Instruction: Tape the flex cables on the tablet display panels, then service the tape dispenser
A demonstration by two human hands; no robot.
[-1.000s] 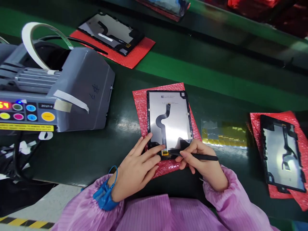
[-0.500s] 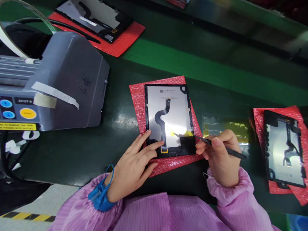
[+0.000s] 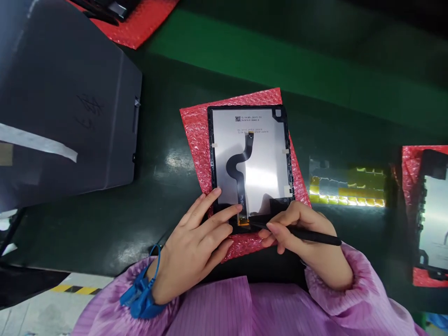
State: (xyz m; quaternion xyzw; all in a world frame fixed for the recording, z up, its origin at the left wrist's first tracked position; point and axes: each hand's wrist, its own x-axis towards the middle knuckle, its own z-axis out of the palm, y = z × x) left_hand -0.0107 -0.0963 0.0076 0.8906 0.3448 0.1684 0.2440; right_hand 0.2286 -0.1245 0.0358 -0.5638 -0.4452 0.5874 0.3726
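A tablet screen assembly with a silvery back and black frame lies on a red bubble-wrap bag. A black S-shaped flex cable runs down its back to a gold-edged end near the bottom. My left hand rests over the lower left, fingers spread, one fingertip on the cable. In my right hand is a pair of black tweezers, its tip at the cable's gold end. Whether the tips pinch anything is too small to tell.
A large grey machine stands at the left. Beside the screen, yellow tape pieces lie on a clear sheet. Another screen assembly rests on red bubble wrap at the right edge. More red wrap is at the upper left.
My right hand has moved the tweezers left and down, from the frame's right edge to the cable's lower end. My left hand keeps its place on the screen. The camera view has shifted closer.
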